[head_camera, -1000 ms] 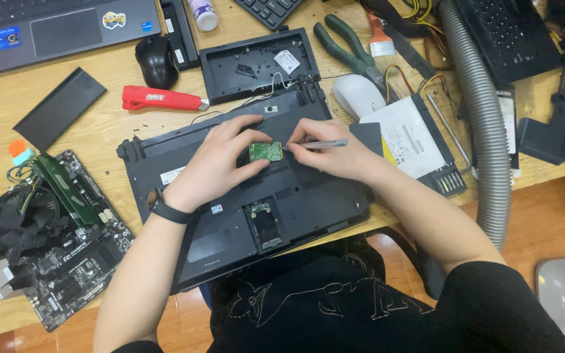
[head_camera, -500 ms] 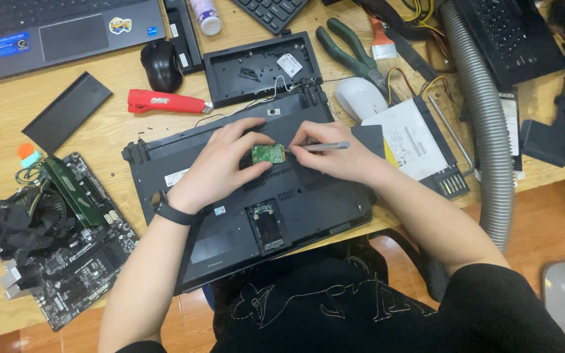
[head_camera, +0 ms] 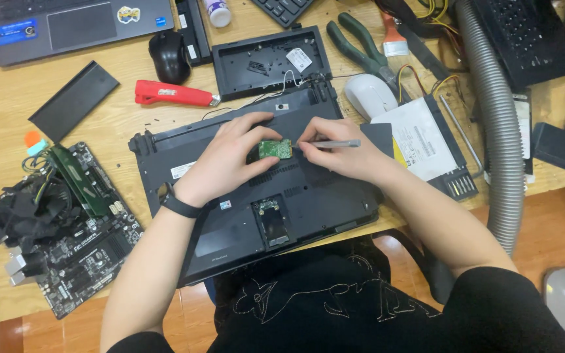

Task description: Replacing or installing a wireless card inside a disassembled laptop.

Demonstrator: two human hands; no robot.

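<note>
Both hands sit where they were a second ago, over the upturned black laptop base point(head_camera: 256, 196). The left hand point(head_camera: 227, 160) still pinches the small green circuit card point(head_camera: 275, 149) at the base's upper middle. The right hand point(head_camera: 341, 151), closed around a thin grey metal screwdriver point(head_camera: 332, 144), holds its tip to the card's right edge; hardly anything has shifted, so the card looks not yet freed.

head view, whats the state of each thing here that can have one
black laptop: upside down, bottom bay uncovered
small green card: pinched in left hand
metal tool: gripped in right hand, tip at the card
cover panel: removed, lying apart
grey laptop: open
green-handled pliers: lying unused
</note>
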